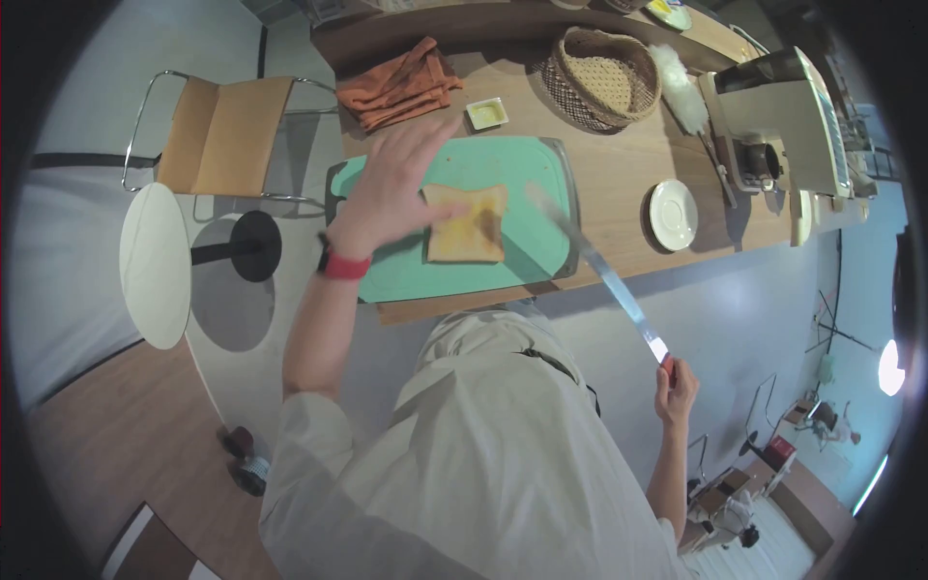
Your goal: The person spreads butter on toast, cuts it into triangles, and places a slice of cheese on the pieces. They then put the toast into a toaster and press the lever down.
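A slice of toast (462, 237), yellowish with a dark patch on its right side, lies on the green cutting board (387, 275). Over the board's left part is my left hand (391, 188), fingers spread and thumb reaching across the toast's upper left in this view. Nothing shows in that hand; a red wristband circles its wrist. My right hand (677, 391), out to the right below the table edge, is closed round the reddish handle of a long knife (619, 287). Its blade slants up and left, with the blurred tip overlapping the board's right part.
Behind the board are an orange cloth (401, 85), a small square dish (486, 114) and a wicker basket (607, 82). A white plate (674, 215) sits to the right, near a white appliance (783, 106). A chair (227, 135) and round stool (155, 266) stand left.
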### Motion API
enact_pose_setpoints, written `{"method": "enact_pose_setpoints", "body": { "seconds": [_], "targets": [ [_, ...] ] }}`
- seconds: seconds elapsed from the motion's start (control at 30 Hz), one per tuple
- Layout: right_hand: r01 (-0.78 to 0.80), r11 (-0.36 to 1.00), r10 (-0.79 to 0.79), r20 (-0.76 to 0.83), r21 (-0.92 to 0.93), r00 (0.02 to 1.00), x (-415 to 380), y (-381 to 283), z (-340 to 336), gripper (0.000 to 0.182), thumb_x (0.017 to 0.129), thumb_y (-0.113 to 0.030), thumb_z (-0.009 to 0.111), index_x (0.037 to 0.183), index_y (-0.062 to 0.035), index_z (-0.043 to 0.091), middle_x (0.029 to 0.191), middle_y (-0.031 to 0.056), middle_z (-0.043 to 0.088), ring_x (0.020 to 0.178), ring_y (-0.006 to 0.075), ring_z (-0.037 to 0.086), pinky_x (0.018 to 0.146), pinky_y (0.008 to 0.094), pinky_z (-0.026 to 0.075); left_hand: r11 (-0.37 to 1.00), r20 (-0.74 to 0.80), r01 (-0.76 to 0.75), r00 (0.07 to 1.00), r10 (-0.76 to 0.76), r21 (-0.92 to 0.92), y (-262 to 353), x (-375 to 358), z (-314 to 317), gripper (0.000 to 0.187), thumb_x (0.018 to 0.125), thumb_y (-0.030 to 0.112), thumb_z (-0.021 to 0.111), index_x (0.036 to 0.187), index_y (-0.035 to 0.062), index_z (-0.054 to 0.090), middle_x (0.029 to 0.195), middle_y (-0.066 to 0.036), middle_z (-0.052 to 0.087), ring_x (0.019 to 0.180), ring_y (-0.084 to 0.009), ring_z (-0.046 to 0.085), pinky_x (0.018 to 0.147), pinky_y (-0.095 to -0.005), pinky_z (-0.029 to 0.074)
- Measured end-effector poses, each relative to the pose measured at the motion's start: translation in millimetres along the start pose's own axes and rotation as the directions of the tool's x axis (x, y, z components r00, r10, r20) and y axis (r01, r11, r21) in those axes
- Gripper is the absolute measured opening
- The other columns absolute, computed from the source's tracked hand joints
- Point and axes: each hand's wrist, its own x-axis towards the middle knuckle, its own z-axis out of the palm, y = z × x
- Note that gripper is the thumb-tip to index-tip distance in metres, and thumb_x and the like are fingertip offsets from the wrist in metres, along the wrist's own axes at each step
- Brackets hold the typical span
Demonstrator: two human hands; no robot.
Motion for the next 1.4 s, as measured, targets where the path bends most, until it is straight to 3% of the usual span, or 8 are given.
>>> {"method": "enact_pose_setpoints", "body": {
  "seconds": [0.1, 0.23, 0.47, 0.6, 0.8, 0.9, 1.2, 1.4],
  "targets": [
    [-0.126, 0.985, 0.132, -0.045, 0.12, 0.99, -8.8, -13.1, 13.5, 0.036, 0.102, -0.037, 0.043, 0.077, -0.0115, 0.049, 0.062, -0.0042, 0.036, 0.052, 0.0108, 0.031, 0.052, 0.0289, 0.028, 0.998, -0.145, -0.058, 0.988, 0.061, 0.022, -5.6, 49.1, 11.9, 0.07, 0.085, 0.033, 0.071, 0.144, 0.0122, 0.039, 0.138, -0.011, 0.049, 0.126, -0.0292, 0.047, 0.103, -0.0456, 0.038],
    [-0.245, 0.933, 0.263, -0.037, 0.262, 0.964, -15.2, -41.4, 19.3, 0.047, 0.103, -0.043, 0.036, 0.086, -0.0076, 0.062, 0.059, -0.0031, 0.048, 0.047, 0.01, 0.038, 0.052, 0.0275, 0.032, 0.996, -0.101, -0.05, 0.993, 0.058, 0.08, -17.6, 90.5, 24.7, 0.067, 0.084, 0.029, 0.069, 0.142, 0.0099, 0.041, 0.129, -0.013, 0.054, 0.114, -0.0326, 0.052, 0.093, -0.0467, 0.042],
    [-0.496, 0.612, 0.429, 0.269, 0.616, 0.862, -26.3, -80.6, 20.7, 0.058, 0.103, -0.048, 0.032, 0.071, -0.0055, 0.055, 0.047, 0.0041, 0.049, 0.034, 0.0103, 0.04, 0.034, 0.0227, 0.028, 0.999, 0.005, -0.028, 1.0, 0.028, 0.019, -27.3, 106.8, 30.2, 0.068, 0.08, 0.018, 0.065, 0.143, 0.0114, 0.039, 0.111, -0.013, 0.06, 0.1, -0.0335, 0.053, 0.085, -0.0435, 0.042],
    [-0.542, 0.531, 0.4, 0.371, 0.652, 0.838, -20.1, -90.5, 11.0, 0.066, 0.103, -0.05, 0.029, 0.059, -0.0076, 0.052, 0.04, 0.0038, 0.046, 0.03, 0.0095, 0.036, 0.03, 0.0226, 0.021, 0.999, -0.027, -0.053, 0.998, 0.053, 0.002, -26.5, 106.9, 30.5, 0.067, 0.078, 0.01, 0.063, 0.142, 0.012, 0.042, 0.102, -0.014, 0.061, 0.096, -0.0345, 0.056, 0.085, -0.0435, 0.044],
    [-0.529, 0.542, 0.297, 0.44, 0.653, 0.848, -3.8, -99.5, -15.7, 0.051, 0.102, -0.048, 0.041, 0.076, -0.0063, 0.054, 0.045, 0.0025, 0.048, 0.029, 0.011, 0.043, 0.03, 0.0216, 0.026, 0.984, -0.238, -0.167, 0.96, 0.147, -0.066, -5.9, 89.0, 14.2, 0.068, 0.079, 0.001, 0.065, 0.143, 0.0093, 0.042, 0.099, -0.011, 0.056, 0.083, -0.0266, 0.058, 0.07, -0.0366, 0.05],
    [-0.471, 0.587, 0.194, 0.45, 0.658, 0.872, 5.7, -105.5, -25.1, 0.05, 0.103, -0.047, 0.04, 0.076, -0.0069, 0.054, 0.046, 0.0, 0.047, 0.03, 0.0093, 0.044, 0.031, 0.0195, 0.028, 0.957, -0.421, -0.285, 0.876, 0.237, -0.053, 4.0, 79.3, 5.8, 0.068, 0.079, -0.001, 0.069, 0.141, 0.0079, 0.043, 0.106, -0.012, 0.059, 0.088, -0.0245, 0.058, 0.076, -0.0354, 0.053],
    [-0.481, 0.612, 0.093, 0.546, 0.628, 0.832, 30.8, -120.8, -45.8, 0.057, 0.102, -0.048, 0.038, 0.068, -0.0058, 0.052, 0.042, 0.0019, 0.047, 0.03, 0.0101, 0.041, 0.033, 0.0202, 0.029, 0.907, -0.575, -0.421, 0.742, 0.344, -0.001, 12.8, 67.8, -10.9, 0.078, 0.078, -0.006, 0.07, 0.147, 0.0108, 0.038, 0.087, -0.005, 0.054, 0.079, -0.0208, 0.049, 0.077, -0.0333, 0.05],
    [-0.522, 0.611, 0.072, 0.615, 0.595, 0.786, 37.4, -123.9, -54.7, 0.059, 0.103, -0.048, 0.036, 0.065, -0.0052, 0.052, 0.041, 0.0035, 0.05, 0.029, 0.01, 0.041, 0.033, 0.0193, 0.03, 0.887, -0.574, -0.461, 0.718, 0.394, 0.032, 14.0, 65.8, -8.4, 0.079, 0.078, -0.008, 0.071, 0.147, 0.0106, 0.036, 0.12, -0.01, 0.06, 0.092, -0.0232, 0.056, 0.085, -0.0339, 0.051]
  ]
}}
